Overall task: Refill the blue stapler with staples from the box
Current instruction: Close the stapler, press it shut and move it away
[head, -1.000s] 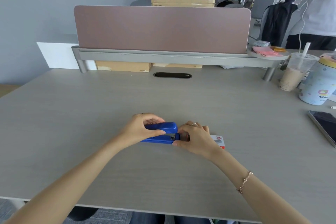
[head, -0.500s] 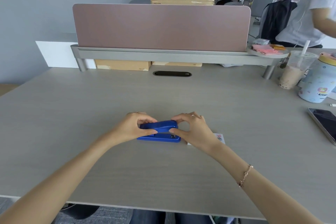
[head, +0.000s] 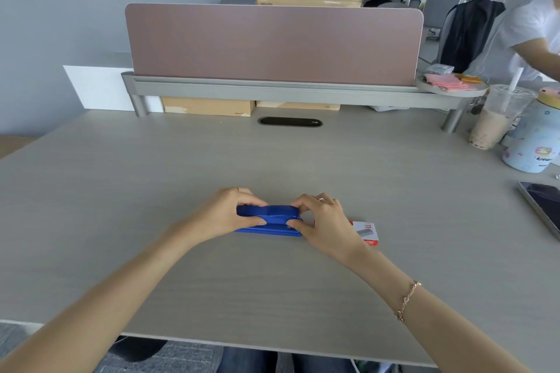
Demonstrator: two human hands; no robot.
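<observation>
Since half a second ago, little has shifted: both hands remain on the blue plastic stapler [head: 268, 219], whose top arm now looks pressed flat onto its base. A second back, the right hand was working at the stapler's right end with a grey metal part showing there; that part is no longer visible.

Stapler lies lengthwise, left to right, on the pale grey wood-grain worktop [head: 303, 160], near the front edge.

Left hand [head: 225, 214] grips the stapler's left half, thumb on the near side, fingers curled over the far side. Right hand [head: 325, 221] pinches the stapler's right end, thumb near, fingers over the top. A ring shows on each hand; a thin gold chain bracelet [head: 407, 300] sits on the right wrist.

Small red-and-white cardboard staple box [head: 365, 232] lies flat on the worktop just beside the right hand, partly hidden by it. Open or closed: cannot tell.

Far right of worktop: clear plastic cup of milky tea with a straw [head: 497, 118], pale blue patterned tumbler with a yellow lid [head: 535, 142], dark phone [head: 542, 206] at the edge. Mauve divider panel [head: 272, 44] stands along the back.
</observation>
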